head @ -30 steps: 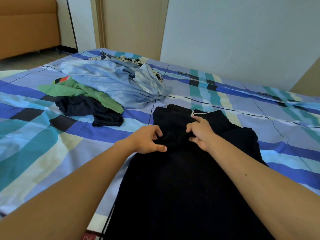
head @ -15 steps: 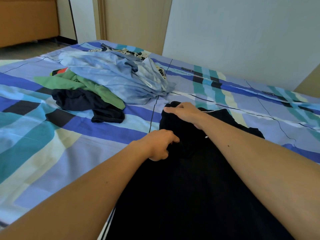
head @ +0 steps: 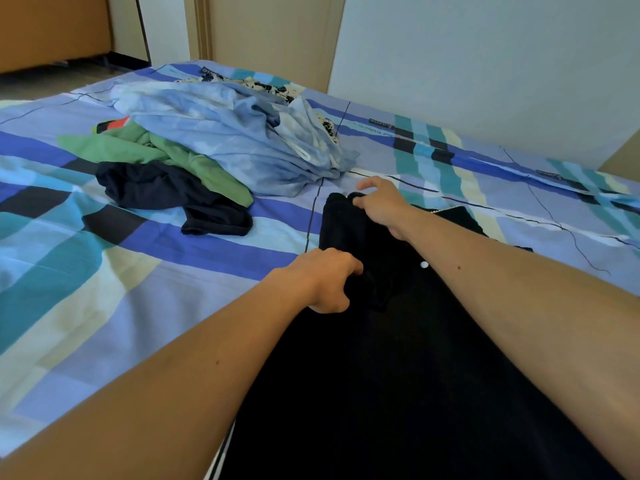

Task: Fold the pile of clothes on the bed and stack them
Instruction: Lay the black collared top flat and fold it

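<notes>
A black garment (head: pixel 398 358) spread lengthwise on the bed (head: pixel 104 306), near end running off the bottom of the view, far end bunched a little short of the pile (head: pixel 207 133). Small white button (head: pixel 424 265) showing on it just beside the right forearm. On its left edge the left hand (head: pixel 329 280), fingers curled, gripping a fold of the black cloth. Farther out, at the top left corner, the right hand (head: pixel 384 206), thumb and fingers pinching the far edge, one finger lifted clear above it. Both forearms bare, reaching in from the bottom corners. Beyond and to the left, the unfolded pile: mottled blue piece (head: pixel 263 154) on top, green piece (head: pixel 138 147) under its near left side, navy piece (head: pixel 166 192) nearest, in front of the green and touching it, a scrap of red (head: pixel 117 123) at the far left, black-and-white patterned cloth (head: pixel 263 85) peeking out behind the blue. Pile near the black garment but apart, a strip of sheet between. Sheet in blue, teal, cream and black blocks with thin dark lines. Behind the bed a pale wall (head: pixel 485 64), a beige door (head: pixel 270 32), brown furniture (head: pixel 52 29) at upper left.
</notes>
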Motion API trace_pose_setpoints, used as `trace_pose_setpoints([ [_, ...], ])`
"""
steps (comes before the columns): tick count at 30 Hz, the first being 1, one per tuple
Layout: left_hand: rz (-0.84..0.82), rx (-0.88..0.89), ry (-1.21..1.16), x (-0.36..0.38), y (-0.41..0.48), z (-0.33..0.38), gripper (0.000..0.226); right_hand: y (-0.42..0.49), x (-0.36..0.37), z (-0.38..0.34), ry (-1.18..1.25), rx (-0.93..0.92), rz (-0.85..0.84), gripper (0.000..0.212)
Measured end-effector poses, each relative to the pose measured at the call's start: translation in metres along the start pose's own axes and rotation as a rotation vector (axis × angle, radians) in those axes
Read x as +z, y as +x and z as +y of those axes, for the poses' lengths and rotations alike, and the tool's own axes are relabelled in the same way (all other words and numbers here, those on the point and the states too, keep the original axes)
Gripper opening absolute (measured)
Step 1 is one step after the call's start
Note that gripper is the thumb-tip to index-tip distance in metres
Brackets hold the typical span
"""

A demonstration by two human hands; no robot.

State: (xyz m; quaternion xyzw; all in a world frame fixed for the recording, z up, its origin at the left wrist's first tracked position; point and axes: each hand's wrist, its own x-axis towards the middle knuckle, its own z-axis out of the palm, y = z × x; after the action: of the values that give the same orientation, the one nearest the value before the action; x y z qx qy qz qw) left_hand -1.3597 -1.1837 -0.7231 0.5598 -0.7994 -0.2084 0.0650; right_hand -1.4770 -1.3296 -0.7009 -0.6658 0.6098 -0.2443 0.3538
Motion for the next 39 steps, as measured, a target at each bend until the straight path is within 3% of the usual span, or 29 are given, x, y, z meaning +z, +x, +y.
trace_pose_setpoints([
  [3, 0.016, -0.020, 0.086, 0.001, 0.001, 0.003, 0.044, -0.010, -0.015, 0.003, 0.011, -0.033, -0.158, 0.048],
  [6, 0.030, -0.037, 0.152, 0.003, 0.002, 0.006, 0.058, -0.020, -0.033, 0.018, -0.326, -0.002, -0.423, 0.075],
  [8, -0.020, -0.055, 0.119, 0.001, 0.003, 0.006, 0.066, -0.020, -0.044, 0.032, -0.400, 0.055, -0.461, 0.090],
  [13, -0.103, -0.169, -0.210, -0.011, 0.005, 0.007, 0.052, -0.028, -0.083, 0.043, -0.193, 0.207, -0.730, 0.045],
  [14, -0.090, -0.173, -0.233, -0.011, 0.005, 0.006, 0.049, -0.028, -0.085, 0.043, -0.165, 0.187, -0.688, 0.036],
  [16, -0.055, -0.169, -0.197, -0.008, 0.007, 0.005, 0.048, -0.021, -0.084, 0.042, -0.211, 0.028, -0.407, 0.020],
  [18, -0.026, -0.159, -0.121, -0.003, 0.010, 0.007, 0.046, -0.007, -0.081, 0.038, -0.324, -0.200, -0.136, 0.022],
  [20, -0.013, -0.144, -0.063, 0.001, 0.013, 0.009, 0.041, 0.006, -0.075, 0.030, -0.447, -0.393, -0.131, 0.044],
  [23, -0.015, -0.145, -0.091, 0.001, 0.015, 0.009, 0.040, 0.024, -0.052, 0.013, -0.721, -0.581, -0.302, 0.065],
  [25, -0.023, -0.157, -0.141, 0.001, 0.016, 0.007, 0.042, 0.032, -0.034, 0.006, -0.816, -0.615, -0.399, 0.045],
  [27, -0.028, -0.171, -0.156, 0.001, 0.016, 0.004, 0.042, 0.038, -0.019, 0.004, -0.806, -0.648, -0.380, 0.020],
  [30, -0.054, -0.194, -0.120, 0.001, 0.017, 0.005, 0.037, 0.049, -0.014, -0.002, -0.736, -0.635, -0.158, 0.016],
  [35, -0.087, -0.247, -0.055, 0.000, 0.017, 0.010, 0.041, 0.057, 0.001, -0.008, -0.928, -0.654, 0.237, 0.014],
  [37, -0.091, -0.269, -0.057, 0.000, 0.016, 0.010, 0.039, 0.057, 0.015, -0.005, -0.948, -0.665, 0.316, 0.013],
  [39, -0.086, -0.291, -0.075, 0.000, 0.016, 0.011, 0.040, 0.056, 0.024, -0.004, -0.799, -0.632, 0.332, 0.018],
])
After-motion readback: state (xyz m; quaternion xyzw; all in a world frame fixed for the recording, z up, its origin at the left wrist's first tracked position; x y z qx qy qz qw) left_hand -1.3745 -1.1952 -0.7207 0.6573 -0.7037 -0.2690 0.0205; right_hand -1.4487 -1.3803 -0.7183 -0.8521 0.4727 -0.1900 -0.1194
